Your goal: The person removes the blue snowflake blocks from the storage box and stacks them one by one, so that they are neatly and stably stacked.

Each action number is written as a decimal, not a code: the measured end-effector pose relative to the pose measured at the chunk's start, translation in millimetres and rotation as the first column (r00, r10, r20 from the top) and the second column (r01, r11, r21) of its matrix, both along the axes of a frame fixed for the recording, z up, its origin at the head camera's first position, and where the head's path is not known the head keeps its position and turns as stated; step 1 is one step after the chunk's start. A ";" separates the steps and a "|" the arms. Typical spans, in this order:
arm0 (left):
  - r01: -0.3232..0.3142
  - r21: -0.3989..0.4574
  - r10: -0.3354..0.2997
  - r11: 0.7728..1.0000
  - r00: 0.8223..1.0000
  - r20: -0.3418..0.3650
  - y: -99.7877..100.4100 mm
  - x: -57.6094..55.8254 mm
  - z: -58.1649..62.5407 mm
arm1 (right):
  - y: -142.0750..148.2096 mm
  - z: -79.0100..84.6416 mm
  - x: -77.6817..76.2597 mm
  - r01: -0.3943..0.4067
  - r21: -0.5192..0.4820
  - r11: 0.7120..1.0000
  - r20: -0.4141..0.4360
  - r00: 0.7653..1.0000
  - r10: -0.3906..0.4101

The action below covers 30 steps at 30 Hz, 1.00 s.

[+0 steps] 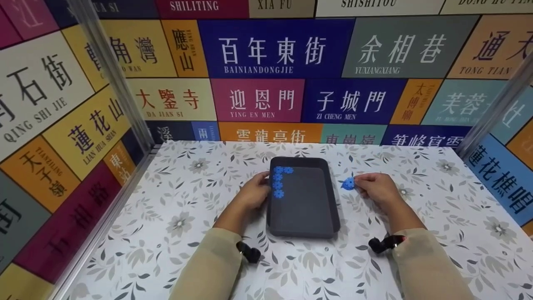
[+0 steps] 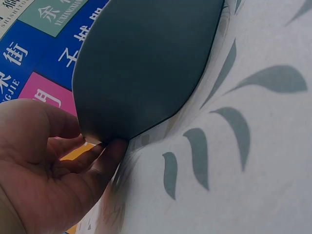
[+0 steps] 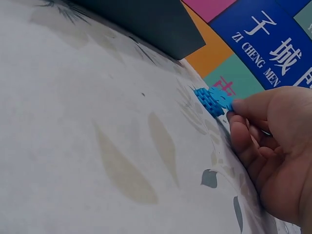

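A dark grey rectangular tray (image 1: 304, 208) lies on the table. Inside it, several blue flower-shaped plastic pieces (image 1: 278, 194) form a line down the upper left side, with one more beside the top one. My left hand (image 1: 255, 191) holds the tray's left edge, its fingertips at the tray's wall (image 2: 141, 73) in the left wrist view. To the right of the tray, my right hand (image 1: 377, 187) pinches a blue flower-shaped piece (image 3: 222, 99) between thumb and finger. This piece is tilted up against a small stack of like pieces (image 3: 206, 102) on the table.
The table (image 1: 179, 258) has a white cover printed with grey leaves and flowers. Behind it stands a wall of coloured street-name panels (image 1: 275, 48), with more panels at both sides. Metal posts (image 1: 125, 83) rise at the back corners.
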State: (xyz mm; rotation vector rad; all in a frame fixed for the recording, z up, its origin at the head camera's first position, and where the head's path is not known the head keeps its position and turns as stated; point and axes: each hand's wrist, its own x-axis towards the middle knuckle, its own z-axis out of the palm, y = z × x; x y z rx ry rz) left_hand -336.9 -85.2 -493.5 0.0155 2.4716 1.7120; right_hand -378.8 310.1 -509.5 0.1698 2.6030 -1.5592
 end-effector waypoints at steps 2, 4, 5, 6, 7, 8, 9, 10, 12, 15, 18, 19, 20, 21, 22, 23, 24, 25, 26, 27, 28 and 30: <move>-0.002 -0.003 0.002 1.000 1.000 -0.003 0.2 0.0 -0.1 | -0.2 0.1 0.1 -0.001 0.017 1.000 0.000 1.000 0.001; 0.002 -0.011 -0.002 1.000 1.000 -0.006 0.2 -0.3 -0.2 | -1.0 0.2 0.5 0.007 0.025 1.000 0.000 1.000 -0.007; 0.003 -0.014 -0.003 1.000 1.000 -0.007 0.2 -0.4 -0.2 | -1.5 0.2 0.6 0.012 0.029 1.000 0.000 1.000 -0.012; 0.006 -0.020 -0.006 1.000 1.000 -0.010 -0.1 -0.5 -0.3 | -1.6 0.2 0.7 0.012 0.036 0.999 0.001 1.000 -0.012; 0.008 -0.027 -0.008 1.000 1.000 -0.014 -0.2 -0.7 -0.7 | -1.8 0.1 0.6 0.015 0.046 0.999 0.002 1.000 -0.015; 0.011 -0.027 -0.012 1.000 1.000 -0.013 -0.3 -0.9 -0.7 | -1.9 -0.2 0.5 0.016 0.058 0.998 0.002 1.000 -0.016; 0.015 -0.021 -0.015 1.000 1.000 -0.009 -0.3 -0.9 -0.5 | -2.2 -0.8 0.1 0.017 0.068 0.998 0.000 1.000 -0.017; 0.017 -0.018 -0.017 1.000 1.000 -0.006 -0.3 -0.9 -0.3 | -2.5 -1.1 0.1 0.014 0.082 0.997 -0.003 1.000 -0.014; 0.021 -0.012 -0.021 1.000 1.000 0.000 -0.3 -1.2 -0.1 | -2.7 -1.7 -0.5 0.006 0.106 0.994 -0.009 1.000 -0.005; 0.022 -0.002 -0.022 1.000 1.000 0.011 0.0 -1.9 -0.2 | -4.0 -2.1 -0.8 0.000 0.126 0.992 -0.016 1.000 0.002; 0.021 0.005 -0.021 1.000 1.000 0.013 0.0 -2.9 -1.0 | -4.5 -2.4 -1.2 -0.002 0.142 0.990 -0.018 1.000 0.004; 0.021 0.005 -0.021 1.000 1.000 0.015 -0.1 -2.9 -1.0 | -4.9 -2.3 -1.1 0.000 0.148 0.989 -0.017 1.000 0.002; 0.021 0.003 -0.021 1.000 1.000 0.014 -0.2 -3.3 -1.5 | -4.8 -2.4 -1.4 0.000 0.153 0.988 -0.019 1.000 0.003; 0.021 0.002 -0.021 1.000 1.000 0.013 -0.4 -3.8 -1.9 | -4.7 -2.3 -1.7 0.000 0.155 0.988 -0.021 1.000 0.004; 0.022 0.001 -0.022 1.000 1.000 0.011 -0.5 -4.1 -2.2 | -4.9 -2.1 -1.6 -0.001 0.159 0.987 -0.023 1.000 0.005; 0.023 0.000 -0.023 1.000 1.000 0.006 -0.8 -4.5 -2.4 | -4.9 -1.9 -1.6 -0.001 0.159 0.987 -0.025 1.000 0.005; 0.024 -0.005 -0.024 1.000 1.000 0.002 -0.9 -4.7 -2.6 | -5.0 -1.7 -1.5 -0.003 0.161 0.987 -0.027 1.000 0.008; 0.026 -0.005 -0.026 1.000 1.000 -0.002 -1.1 -4.7 -2.7 | -4.9 -1.9 -1.9 -0.002 0.163 0.987 -0.029 1.000 0.007; 0.027 -0.005 -0.027 1.000 1.000 -0.003 -1.3 -4.8 -2.7 | -4.9 -2.0 -2.0 -0.004 0.164 0.986 -0.031 0.999 0.009; 0.027 -0.006 -0.027 1.000 1.000 -0.003 -1.5 -4.6 -2.5 | -5.0 -2.1 -1.9 -0.004 0.165 0.986 -0.032 0.999 0.009; 0.027 -0.008 -0.027 1.000 1.000 -0.003 -1.7 -4.4 -2.2 | -5.0 -2.2 -1.8 -0.004 0.167 0.986 -0.033 0.999 0.010; 0.026 -0.011 -0.026 1.000 1.000 0.001 -2.0 -3.9 -1.8 | -5.0 -2.5 -1.7 -0.005 0.168 0.986 -0.036 0.999 0.011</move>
